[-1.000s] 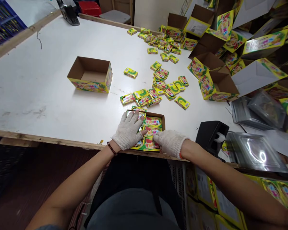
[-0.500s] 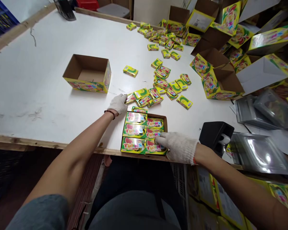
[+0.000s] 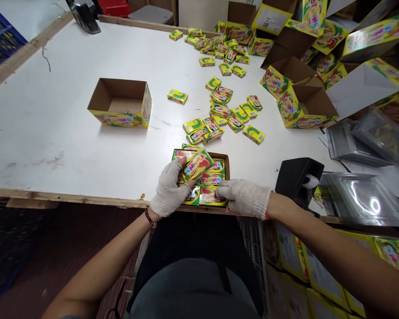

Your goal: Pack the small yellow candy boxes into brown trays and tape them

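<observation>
My left hand (image 3: 169, 190), in a white knitted glove, grips one small yellow-green Twins box (image 3: 198, 165) between thumb and fingers. It holds this box tilted over an open display carton (image 3: 228, 165) at the table's front edge. Rows of the same small boxes lie flat in the carton, printed faces up; those on the left are partly hidden by the hand. My right hand (image 3: 248, 197), gloved too, grips the carton's right side near the front corner, fingertips over the rim. Just beyond the carton lies a group of loose small boxes (image 3: 193, 125).
An empty display carton (image 3: 119, 118) stands on the white table at left. More small boxes (image 3: 206, 62) are scattered toward the back. Stacked open cartons (image 3: 291, 108) crowd the right side, beside a black tape dispenser (image 3: 297, 181) and clear plastic packs (image 3: 365, 197).
My left hand has picked a small box from the loose group and brought it back over the filled carton. My right hand has stayed at the carton's right side.
</observation>
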`<move>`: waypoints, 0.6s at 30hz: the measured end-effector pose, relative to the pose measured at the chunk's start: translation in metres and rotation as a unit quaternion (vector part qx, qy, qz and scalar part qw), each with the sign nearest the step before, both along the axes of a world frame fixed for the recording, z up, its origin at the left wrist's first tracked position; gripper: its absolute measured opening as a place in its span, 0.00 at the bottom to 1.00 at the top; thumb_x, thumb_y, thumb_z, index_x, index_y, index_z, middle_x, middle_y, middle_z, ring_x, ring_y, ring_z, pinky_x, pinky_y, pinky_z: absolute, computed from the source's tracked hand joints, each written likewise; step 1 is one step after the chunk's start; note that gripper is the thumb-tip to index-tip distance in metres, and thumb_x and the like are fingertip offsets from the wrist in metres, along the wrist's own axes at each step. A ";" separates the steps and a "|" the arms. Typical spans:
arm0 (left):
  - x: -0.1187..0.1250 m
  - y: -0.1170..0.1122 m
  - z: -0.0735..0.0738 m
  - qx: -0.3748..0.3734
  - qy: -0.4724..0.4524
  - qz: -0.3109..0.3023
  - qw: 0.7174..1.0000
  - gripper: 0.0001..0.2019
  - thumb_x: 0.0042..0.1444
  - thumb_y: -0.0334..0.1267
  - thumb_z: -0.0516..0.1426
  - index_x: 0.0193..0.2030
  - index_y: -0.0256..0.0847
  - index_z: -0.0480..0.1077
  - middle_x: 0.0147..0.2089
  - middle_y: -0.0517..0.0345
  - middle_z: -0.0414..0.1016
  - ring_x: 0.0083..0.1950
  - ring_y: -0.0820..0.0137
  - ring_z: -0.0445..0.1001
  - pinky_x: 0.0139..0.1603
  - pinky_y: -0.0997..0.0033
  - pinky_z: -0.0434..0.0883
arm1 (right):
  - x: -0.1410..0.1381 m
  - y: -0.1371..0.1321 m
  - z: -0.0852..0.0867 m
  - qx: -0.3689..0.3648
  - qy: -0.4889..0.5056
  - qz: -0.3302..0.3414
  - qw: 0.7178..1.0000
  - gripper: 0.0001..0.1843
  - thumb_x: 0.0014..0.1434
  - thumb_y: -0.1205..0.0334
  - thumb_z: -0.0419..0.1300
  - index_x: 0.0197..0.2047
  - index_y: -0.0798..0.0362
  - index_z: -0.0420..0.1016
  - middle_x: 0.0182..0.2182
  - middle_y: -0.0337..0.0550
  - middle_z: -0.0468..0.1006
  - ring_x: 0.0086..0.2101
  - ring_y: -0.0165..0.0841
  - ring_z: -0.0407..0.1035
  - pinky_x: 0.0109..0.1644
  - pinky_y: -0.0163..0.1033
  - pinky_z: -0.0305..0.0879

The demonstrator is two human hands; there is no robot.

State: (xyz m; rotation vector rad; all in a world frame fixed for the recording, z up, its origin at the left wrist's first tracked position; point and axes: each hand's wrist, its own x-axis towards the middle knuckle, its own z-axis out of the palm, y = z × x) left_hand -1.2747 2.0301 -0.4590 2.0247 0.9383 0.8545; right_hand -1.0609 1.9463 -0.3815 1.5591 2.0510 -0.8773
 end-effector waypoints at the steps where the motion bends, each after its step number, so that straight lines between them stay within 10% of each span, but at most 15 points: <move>1: 0.000 -0.002 -0.001 0.012 0.013 0.000 1.000 0.29 0.59 0.46 0.60 0.65 0.39 0.62 0.61 0.43 0.72 0.60 0.58 0.73 0.60 0.53 0.74 | -0.005 0.001 0.003 0.005 -0.008 0.010 1.000 0.19 0.59 0.66 0.60 0.54 0.54 0.76 0.52 0.53 0.75 0.50 0.43 0.71 0.51 0.41 0.65; 7: -0.001 0.006 -0.001 0.015 0.021 0.000 1.000 0.30 0.59 0.45 0.60 0.66 0.39 0.62 0.61 0.43 0.71 0.60 0.57 0.73 0.60 0.54 0.74 | -0.033 0.013 0.000 -0.025 -0.093 0.062 0.993 0.14 0.63 0.69 0.55 0.47 0.52 0.81 0.47 0.55 0.79 0.46 0.46 0.74 0.47 0.46 0.68; 11: -0.005 0.007 0.010 0.079 0.013 0.004 0.997 0.28 0.60 0.43 0.58 0.67 0.40 0.61 0.62 0.44 0.70 0.62 0.58 0.71 0.63 0.53 0.71 | -0.020 0.010 0.000 0.057 0.017 -0.142 0.988 0.11 0.64 0.62 0.56 0.44 0.54 0.78 0.42 0.49 0.80 0.43 0.40 0.74 0.46 0.41 0.70; 14: 0.002 0.000 0.021 0.161 0.012 0.034 0.986 0.30 0.60 0.43 0.58 0.68 0.41 0.59 0.62 0.44 0.69 0.63 0.57 0.69 0.65 0.51 0.68 | -0.014 0.003 0.002 0.151 0.225 -0.335 0.902 0.17 0.66 0.59 0.52 0.54 0.54 0.71 0.45 0.48 0.79 0.44 0.36 0.74 0.47 0.39 0.71; 18: 0.022 -0.014 0.034 0.213 0.038 0.003 0.976 0.31 0.61 0.44 0.58 0.70 0.42 0.56 0.61 0.42 0.69 0.63 0.55 0.69 0.64 0.51 0.68 | -0.027 0.001 0.004 0.211 0.409 -0.399 0.793 0.25 0.65 0.58 0.51 0.64 0.54 0.61 0.55 0.51 0.75 0.53 0.38 0.71 0.56 0.43 0.70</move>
